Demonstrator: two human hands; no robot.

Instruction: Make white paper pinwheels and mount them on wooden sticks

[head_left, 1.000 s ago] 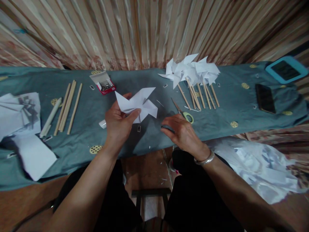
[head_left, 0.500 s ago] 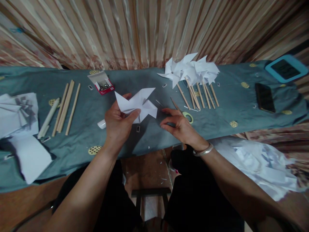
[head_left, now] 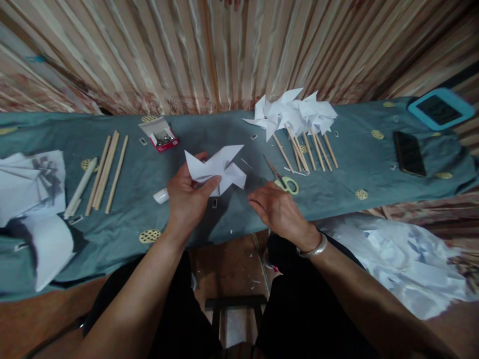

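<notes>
a white folded-paper pinwheel [head_left: 228, 167] is held over the teal cloth-covered counter [head_left: 217, 129], pinched between thumb and fingers of the left hand [head_left: 189, 198]. the right hand [head_left: 279, 209] has its fingertips bunched together near the green-handled metal scissors [head_left: 279, 178]; whether they grip anything cannot be told. beyond sits an open red-and-white box [head_left: 167, 146], slender wooden sticks [head_left: 107, 170] to its left.

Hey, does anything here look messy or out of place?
Mildly, yes: at left, a white sheet lies curled and askew, out of line with the paper stack beyond it. Tiny white scraps also litter the floor. Nothing else stands out.
</notes>
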